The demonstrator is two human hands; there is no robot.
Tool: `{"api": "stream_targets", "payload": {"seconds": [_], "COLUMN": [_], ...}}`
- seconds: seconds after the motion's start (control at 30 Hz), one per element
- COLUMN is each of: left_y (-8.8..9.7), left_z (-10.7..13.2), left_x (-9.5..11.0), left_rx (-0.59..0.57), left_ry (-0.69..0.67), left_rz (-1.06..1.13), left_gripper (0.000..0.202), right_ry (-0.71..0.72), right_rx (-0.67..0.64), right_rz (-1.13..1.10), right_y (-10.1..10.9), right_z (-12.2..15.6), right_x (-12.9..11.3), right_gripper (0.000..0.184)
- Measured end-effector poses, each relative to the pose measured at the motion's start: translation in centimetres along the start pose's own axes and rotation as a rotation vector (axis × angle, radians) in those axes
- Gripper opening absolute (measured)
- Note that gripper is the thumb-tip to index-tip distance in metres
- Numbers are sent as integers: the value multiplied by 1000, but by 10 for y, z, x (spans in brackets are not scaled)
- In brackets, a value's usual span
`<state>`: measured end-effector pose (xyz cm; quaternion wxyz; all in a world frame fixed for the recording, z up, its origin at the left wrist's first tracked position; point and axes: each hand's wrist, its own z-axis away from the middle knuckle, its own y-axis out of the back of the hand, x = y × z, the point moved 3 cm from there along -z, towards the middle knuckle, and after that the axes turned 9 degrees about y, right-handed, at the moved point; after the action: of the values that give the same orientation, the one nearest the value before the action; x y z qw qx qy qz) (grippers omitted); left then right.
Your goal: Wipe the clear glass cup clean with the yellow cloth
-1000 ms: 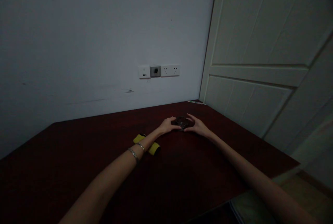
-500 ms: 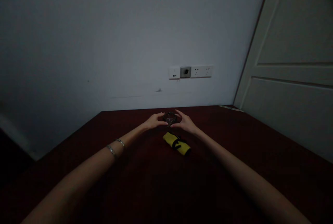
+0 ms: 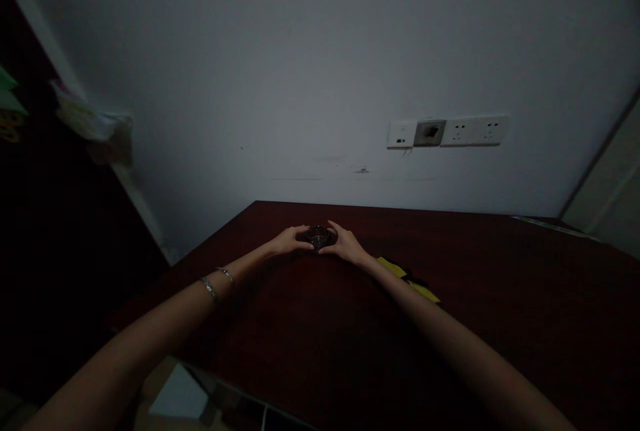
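A small, dark, round glass dish [image 3: 319, 237], shaped like an ashtray, is at the far middle of the dark red table. My left hand [image 3: 291, 240] curves round its left side with thumb and fingers. Around the right side, my right hand [image 3: 346, 244] grips it the same way. Whether the dish rests on the tabletop or is slightly raised I cannot tell. A yellow rolled-up piece [image 3: 393, 267] with a black strap lies on the table to the right, partly hidden behind my right forearm.
The dark red tabletop [image 3: 280, 324] meets a pale wall [image 3: 310, 84] with switches and sockets [image 3: 465, 132]. Below the table's front left edge, a white boxy item [image 3: 180, 394] shows. A dark door or cabinet [image 3: 55, 217] stands at left; a pale door [image 3: 620, 197] is at right.
The view has turned left. Both hands have moved left along the table with the glass dish between them, away from the yellow roll, which my right forearm now partly covers.
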<state>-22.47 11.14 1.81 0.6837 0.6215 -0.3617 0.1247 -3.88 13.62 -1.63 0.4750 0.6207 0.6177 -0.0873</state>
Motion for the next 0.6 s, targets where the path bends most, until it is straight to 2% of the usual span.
{"api": "stream_targets", "payload": {"seconds": [0.27,0.6], "left_y": [-9,-10], "left_z": [9,15], "left_x": [-26,-29], "left_rx": [5,-11], "left_ry": [40,74], "left_rz": [-7,-6], "left_gripper": [66,68], "right_ry": [-10,7], "right_rx": [-44,-62], "right_rz": [7,8], "right_y": [-20,-28], "right_z": [8,10], "right_x": [8,12], "right_gripper": [100,102]}}
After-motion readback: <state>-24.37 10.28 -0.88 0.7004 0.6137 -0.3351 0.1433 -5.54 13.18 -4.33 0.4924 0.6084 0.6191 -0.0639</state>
